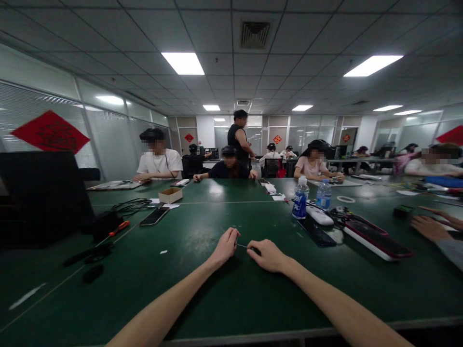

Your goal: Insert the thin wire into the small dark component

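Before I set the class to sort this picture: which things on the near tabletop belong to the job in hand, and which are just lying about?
Seem part of the job:
- thin rod between the left hand and right hand

Seem just lying about:
- white-capped bottle
- small box
- dark phone

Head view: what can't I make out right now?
In the head view:
- Thin grey rod: ends hidden by bare left hand and bare right hand.
- Dark patch by right hand: too small to identify.
- White-capped, blue-labelled plastic bottle: lettering too blurred.
- Co-worker's grey sleeve: cut off by right edge.
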`<state>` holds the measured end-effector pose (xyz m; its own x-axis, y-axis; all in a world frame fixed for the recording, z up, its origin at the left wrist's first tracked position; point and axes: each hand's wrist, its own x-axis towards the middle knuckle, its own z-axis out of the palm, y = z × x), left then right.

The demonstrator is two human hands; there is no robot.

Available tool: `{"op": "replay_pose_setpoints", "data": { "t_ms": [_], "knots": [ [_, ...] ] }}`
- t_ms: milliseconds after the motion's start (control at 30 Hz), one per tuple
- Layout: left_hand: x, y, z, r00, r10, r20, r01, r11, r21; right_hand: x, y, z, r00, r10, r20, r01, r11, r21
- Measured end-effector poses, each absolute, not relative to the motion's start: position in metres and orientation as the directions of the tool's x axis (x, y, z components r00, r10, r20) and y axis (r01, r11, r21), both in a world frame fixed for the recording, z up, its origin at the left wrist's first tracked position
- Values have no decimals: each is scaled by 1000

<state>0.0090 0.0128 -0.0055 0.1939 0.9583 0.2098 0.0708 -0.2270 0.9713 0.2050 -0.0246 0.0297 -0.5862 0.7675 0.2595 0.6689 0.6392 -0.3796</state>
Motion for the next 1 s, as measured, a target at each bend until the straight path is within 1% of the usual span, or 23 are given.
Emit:
{"op": "replay_pose_setpoints", "data": {
  "t_ms": [267,400,633,733,833,900,1000],
  "knots": [
    [9,12,-8,213,951,225,73,-245,967,207,-22,28,-612,746,263,657,665,-355],
    [10,11,-6,176,956,235,88,-253,964,207,-19,26,-604,751,268,663,660,-354],
    [8,7,7,120,966,229,104,-241,965,202,-20,23,-584,762,280,656,646,-390],
    [11,2,9,110,970,219,136,-233,963,202,-12,19,-481,816,322,667,578,-470],
    [17,-4,8,190,953,235,170,-268,948,210,2,16,-316,883,348,685,466,-561],
    [21,-6,6,238,941,242,164,-285,944,218,9,16,-296,887,355,679,456,-575],
    [22,-2,2,241,946,218,135,-255,957,225,9,18,-336,864,376,679,498,-539]
  ]
}}
